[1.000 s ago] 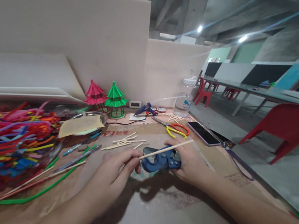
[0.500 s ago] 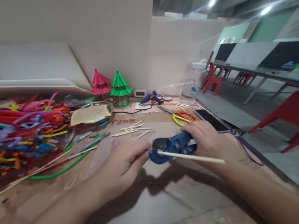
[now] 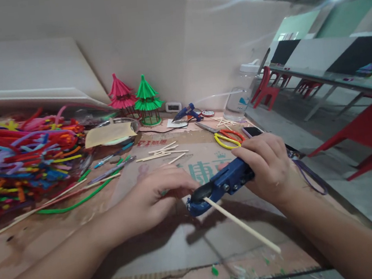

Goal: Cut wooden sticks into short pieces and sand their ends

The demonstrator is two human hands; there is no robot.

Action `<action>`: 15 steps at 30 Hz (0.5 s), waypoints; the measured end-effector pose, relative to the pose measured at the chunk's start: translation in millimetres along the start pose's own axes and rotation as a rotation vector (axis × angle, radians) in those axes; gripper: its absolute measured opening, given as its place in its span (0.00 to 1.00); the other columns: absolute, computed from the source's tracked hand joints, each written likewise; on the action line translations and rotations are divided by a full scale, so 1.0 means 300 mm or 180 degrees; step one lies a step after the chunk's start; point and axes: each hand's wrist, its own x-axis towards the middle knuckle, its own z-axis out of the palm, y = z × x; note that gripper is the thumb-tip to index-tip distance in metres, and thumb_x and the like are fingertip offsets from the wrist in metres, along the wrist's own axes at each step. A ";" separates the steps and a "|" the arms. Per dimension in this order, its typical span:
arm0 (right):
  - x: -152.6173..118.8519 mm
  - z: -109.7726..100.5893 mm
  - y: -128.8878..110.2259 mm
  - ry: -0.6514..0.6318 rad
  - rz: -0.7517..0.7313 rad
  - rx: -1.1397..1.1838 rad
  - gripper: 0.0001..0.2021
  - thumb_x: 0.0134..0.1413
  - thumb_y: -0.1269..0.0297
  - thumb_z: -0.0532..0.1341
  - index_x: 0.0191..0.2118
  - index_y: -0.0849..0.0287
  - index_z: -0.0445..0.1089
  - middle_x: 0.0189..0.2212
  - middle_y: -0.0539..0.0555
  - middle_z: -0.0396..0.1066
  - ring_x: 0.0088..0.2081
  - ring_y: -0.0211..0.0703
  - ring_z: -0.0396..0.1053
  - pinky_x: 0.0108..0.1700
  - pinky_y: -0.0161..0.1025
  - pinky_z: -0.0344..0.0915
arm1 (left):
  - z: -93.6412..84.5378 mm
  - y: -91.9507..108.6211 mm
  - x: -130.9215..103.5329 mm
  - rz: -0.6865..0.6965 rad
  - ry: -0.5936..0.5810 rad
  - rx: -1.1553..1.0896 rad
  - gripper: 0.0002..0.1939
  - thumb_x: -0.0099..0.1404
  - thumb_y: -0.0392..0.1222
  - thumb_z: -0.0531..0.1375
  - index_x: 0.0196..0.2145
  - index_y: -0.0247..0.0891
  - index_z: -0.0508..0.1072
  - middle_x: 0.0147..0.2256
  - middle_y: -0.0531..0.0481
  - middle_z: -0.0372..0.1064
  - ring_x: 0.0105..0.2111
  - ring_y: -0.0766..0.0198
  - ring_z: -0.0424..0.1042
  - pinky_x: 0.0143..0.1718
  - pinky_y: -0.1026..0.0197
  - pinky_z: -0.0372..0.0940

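In the head view, the right hand (image 3: 270, 163), right of centre, is closed around the handles of a blue cutter (image 3: 229, 178) that slants down toward the middle. A pale stick (image 3: 246, 227) sits at the cutter's mouth, its free end pointing to the lower right. The left hand (image 3: 155, 197), left of centre, has its fingers curled narrowly beside the cutter's head; whether they pinch anything is hidden.

The step in hand looks like holding the stick in the cutter's mouth; closing the blade there would call for a steady stick and left fingertips clear of it.

Upper centre on the desk (image 3: 45, 238) lie loose sticks (image 3: 162, 155), scissors (image 3: 226, 140) and a glue gun (image 3: 187, 111).

Green print (image 3: 200, 171) near the centre includes the character "康", with a small crown mark (image 3: 220, 155) to its upper right. Red print (image 3: 152, 142) above the loose sticks is too blurred to read, as is the blue label (image 3: 242, 101) on the clear bottle (image 3: 237, 111), upper right.
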 end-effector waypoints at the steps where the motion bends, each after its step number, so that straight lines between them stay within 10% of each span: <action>1: -0.001 0.001 -0.001 0.0013 0.0006 -0.0010 0.15 0.56 0.78 0.58 0.47 0.56 0.65 0.35 0.55 0.72 0.39 0.47 0.69 0.48 0.47 0.66 | 0.002 -0.005 -0.002 0.0004 0.0006 -0.0002 0.17 0.64 0.22 0.52 0.36 0.37 0.78 0.36 0.49 0.76 0.39 0.63 0.72 0.43 0.64 0.64; 15: -0.003 -0.006 -0.007 0.0145 -0.0097 -0.0109 0.09 0.59 0.67 0.66 0.44 0.56 0.69 0.34 0.55 0.74 0.39 0.49 0.71 0.49 0.49 0.67 | 0.009 -0.024 -0.003 0.0194 -0.0088 -0.0057 0.20 0.62 0.20 0.55 0.40 0.39 0.80 0.37 0.50 0.78 0.39 0.63 0.73 0.45 0.62 0.64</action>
